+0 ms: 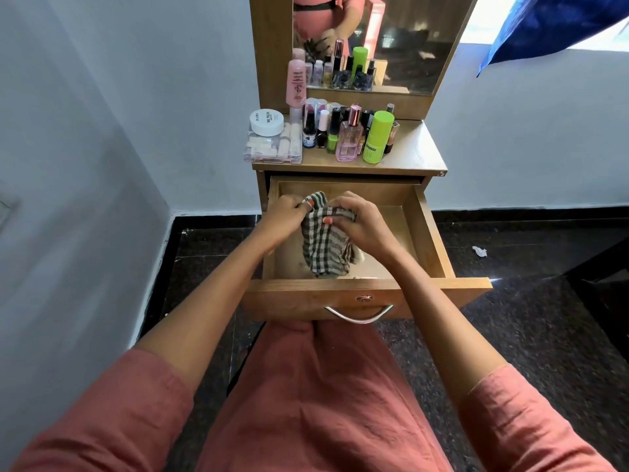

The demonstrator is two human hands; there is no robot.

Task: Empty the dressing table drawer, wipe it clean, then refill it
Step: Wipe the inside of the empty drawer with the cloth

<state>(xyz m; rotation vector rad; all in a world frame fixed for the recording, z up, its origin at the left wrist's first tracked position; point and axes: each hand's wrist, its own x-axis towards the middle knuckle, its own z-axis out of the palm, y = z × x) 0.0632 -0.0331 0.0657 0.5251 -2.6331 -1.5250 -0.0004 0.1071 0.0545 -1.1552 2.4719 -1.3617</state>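
Observation:
The wooden drawer (432,233) of the dressing table is pulled fully out, and its floor is bare apart from the cloth. A green and white checked cloth (321,248) hangs bunched over the drawer's middle. My left hand (286,218) grips the cloth's upper left part. My right hand (360,223) grips its upper right part, thumb on the front. On the tabletop (415,151) stand several cosmetics: a green bottle (377,137), a pink perfume bottle (349,139), nail polish bottles (321,132), a white jar (266,122) and a clear box (272,148).
A mirror (401,39) rises behind the tabletop, with a tall pink bottle (296,85) leaning at its left. White walls flank the table. A scrap of paper (480,251) lies on the dark floor at the right. A metal handle (359,315) sits on the drawer front.

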